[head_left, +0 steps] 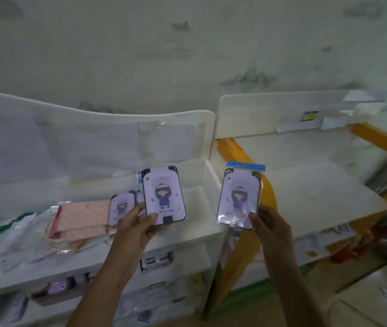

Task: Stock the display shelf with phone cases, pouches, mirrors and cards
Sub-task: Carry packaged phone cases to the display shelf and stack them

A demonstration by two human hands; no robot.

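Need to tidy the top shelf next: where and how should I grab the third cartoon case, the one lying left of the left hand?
Take the small cartoon case by its upper end, coming from above. It lies flat on the pink pouches, face up, and its lower right corner sits behind the left hand, so only the top and left edges are free. Pinch front and back there.

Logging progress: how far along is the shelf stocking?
Done: pink pouches and one cartoon case already lie on the top shelf. In hand: left hand holds a case over the shelf; right hand holds a bagged one beside it. Left: placing both.
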